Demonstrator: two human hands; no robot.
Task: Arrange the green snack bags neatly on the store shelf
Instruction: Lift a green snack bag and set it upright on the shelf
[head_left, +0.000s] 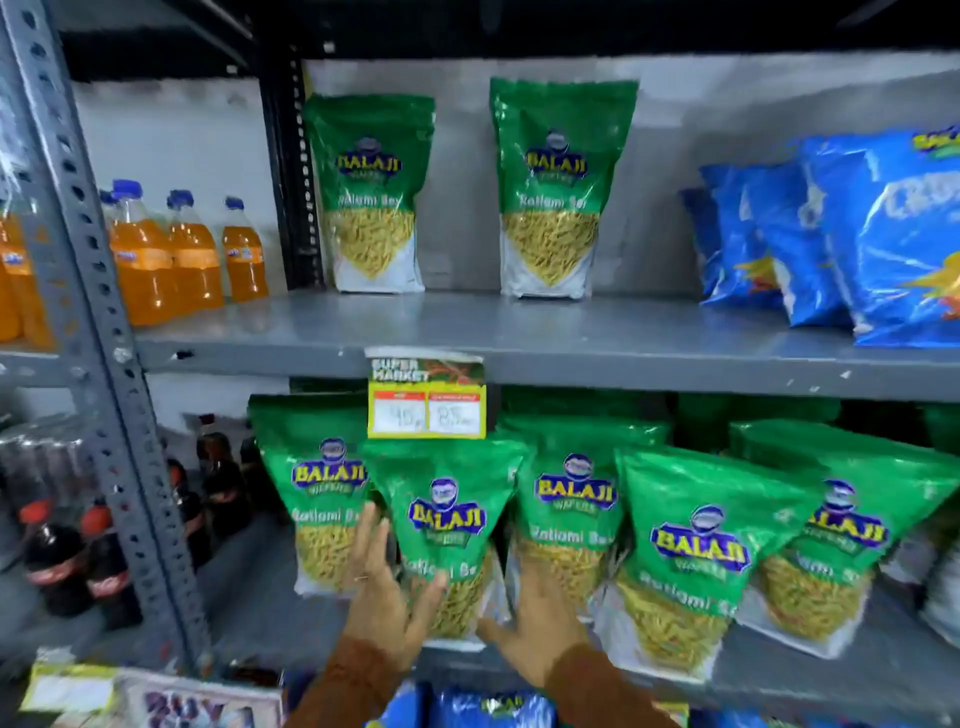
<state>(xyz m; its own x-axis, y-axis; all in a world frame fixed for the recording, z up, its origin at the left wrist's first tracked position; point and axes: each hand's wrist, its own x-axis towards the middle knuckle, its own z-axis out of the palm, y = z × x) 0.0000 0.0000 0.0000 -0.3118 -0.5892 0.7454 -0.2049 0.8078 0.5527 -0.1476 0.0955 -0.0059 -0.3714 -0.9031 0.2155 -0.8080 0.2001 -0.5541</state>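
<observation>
1. The green snack bag (451, 525) I am working on stands at the front of the lower shelf (810, 670), second from the left in a loose, overlapping row of identical bags. It leans forward and tips slightly to the right, out of line with its neighbours.
2. My left hand (387, 587) lies flat against the bag's lower left edge, fingers spread and pointing up. My right hand (540, 618) sits at its lower right corner, also splayed, palm toward the shelf. Neither hand pinches anything; together they bracket the bag's base.
3. I judge the pouch light, with soft crinkly film and loose sticks of snack inside, so it will buckle if squeezed and the contents could crush. The glossy film looks slippery. The best hold seems to be both side seams low down, or the flat bottom, with gentle pressure.
4. Both forearms come up from below in brown knitted sleeves (358, 680), wrists roughly level.
5. The left neighbour bag (324, 499) stands just behind my left fingers. Three more green bags to the right lean at different angles and overlap.
6. A yellow price tag (427, 400) hangs from the edge of the upper shelf (623, 332), covering the top of my bag.
7. On that upper shelf, two green bags (375, 192) stand upright and apart, with blue snack bags (883, 234) to the right.
8. Orange drink bottles (192, 254) and dark cola bottles (57, 551) fill the neighbouring rack.
</observation>
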